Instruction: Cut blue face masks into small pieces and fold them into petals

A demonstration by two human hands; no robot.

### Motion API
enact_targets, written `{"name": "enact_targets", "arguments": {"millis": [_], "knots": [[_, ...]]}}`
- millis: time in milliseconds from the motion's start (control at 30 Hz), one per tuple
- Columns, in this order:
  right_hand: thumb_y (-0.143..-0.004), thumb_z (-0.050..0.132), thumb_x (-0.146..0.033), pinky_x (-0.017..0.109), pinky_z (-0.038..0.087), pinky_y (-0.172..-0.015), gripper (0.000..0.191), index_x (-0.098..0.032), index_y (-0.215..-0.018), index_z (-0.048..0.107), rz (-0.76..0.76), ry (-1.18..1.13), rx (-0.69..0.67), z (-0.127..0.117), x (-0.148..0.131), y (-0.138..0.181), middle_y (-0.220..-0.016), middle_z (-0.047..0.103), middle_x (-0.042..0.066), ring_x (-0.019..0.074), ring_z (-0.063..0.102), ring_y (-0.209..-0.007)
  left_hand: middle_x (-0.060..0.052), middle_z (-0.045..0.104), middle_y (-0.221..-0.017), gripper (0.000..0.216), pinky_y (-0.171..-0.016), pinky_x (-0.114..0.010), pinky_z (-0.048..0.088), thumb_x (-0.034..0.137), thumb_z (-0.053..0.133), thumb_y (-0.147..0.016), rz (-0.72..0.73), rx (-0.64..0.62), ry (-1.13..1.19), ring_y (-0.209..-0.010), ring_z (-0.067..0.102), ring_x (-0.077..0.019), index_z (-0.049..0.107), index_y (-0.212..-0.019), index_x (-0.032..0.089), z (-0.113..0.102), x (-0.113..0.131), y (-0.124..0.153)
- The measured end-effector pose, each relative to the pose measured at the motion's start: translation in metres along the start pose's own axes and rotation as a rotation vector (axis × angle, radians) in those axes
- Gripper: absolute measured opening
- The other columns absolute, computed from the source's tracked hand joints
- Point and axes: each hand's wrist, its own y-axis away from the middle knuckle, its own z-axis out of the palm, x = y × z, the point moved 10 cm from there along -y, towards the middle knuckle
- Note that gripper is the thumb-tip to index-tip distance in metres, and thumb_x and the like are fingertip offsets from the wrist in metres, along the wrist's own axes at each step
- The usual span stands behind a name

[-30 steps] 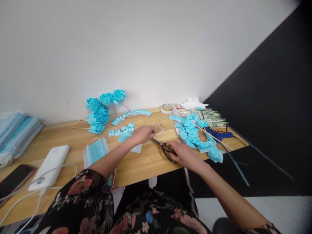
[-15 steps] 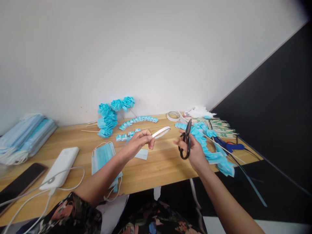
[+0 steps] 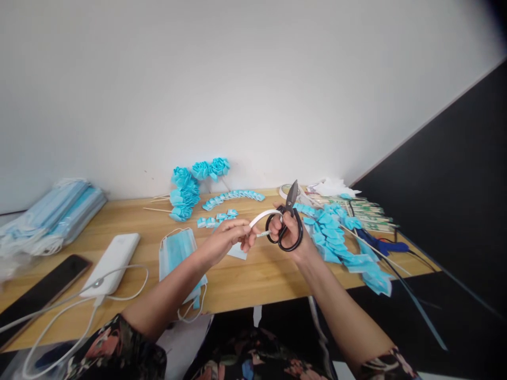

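Note:
Between finger and thumb my left hand (image 3: 232, 236) pinches one end of a narrow white strip (image 3: 264, 214), which arches over towards my right hand (image 3: 291, 232). Black-handled scissors (image 3: 292, 198) rest in my right hand, blades pointing up and nearly together. The right fingertips touch or nearly touch the strip's far end. Under my left hand lies a small pale blue piece (image 3: 237, 251). A blue face mask (image 3: 178, 258), partly covered by my left forearm, lies on the table. Small folded blue pieces (image 3: 217, 217) sit just beyond my left hand.
Blue folded flowers (image 3: 184, 192) on sticks stand by the wall, beside a curved row of folded pieces (image 3: 233, 196). Stacked masks (image 3: 59, 214), a phone (image 3: 43, 290) and a white power bank (image 3: 113, 264) lie left. Blue strips (image 3: 336, 232), a tape roll (image 3: 285, 190) and a blue glue gun (image 3: 382, 245) lie right.
My right hand has moved left with the scissors, up to the white strip. The strip now bends in an arch between both hands. The view has shifted slightly.

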Motion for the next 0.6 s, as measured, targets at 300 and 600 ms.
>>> {"name": "enact_targets", "arguments": {"millis": [300,600], "knots": [[-0.070,0.077,-0.051,0.023,0.030,-0.039,0.050,-0.025,-0.106,0.056,0.050,0.070,-0.066,0.006,0.001,0.000,-0.053,0.042,-0.008,0.0106,0.039,-0.045,-0.002,0.052,-0.052,0.027,-0.053,-0.027,0.031,0.036,0.061,-0.077,-0.076,-0.011,0.022,-0.049,0.045,-0.0110,0.064,-0.065,0.011,0.003,-0.007,0.000],[-0.070,0.076,-0.051,0.021,0.029,-0.039,0.048,-0.027,-0.105,0.056,0.088,0.065,-0.082,0.009,0.008,-0.005,-0.054,0.039,-0.009,0.0094,0.037,-0.044,0.001,0.044,-0.049,0.034,-0.054,-0.027,0.026,0.035,0.059,-0.082,-0.007,0.027,0.018,-0.049,0.037,-0.0086,0.055,-0.056,0.013,-0.008,-0.005,-0.004]]}}
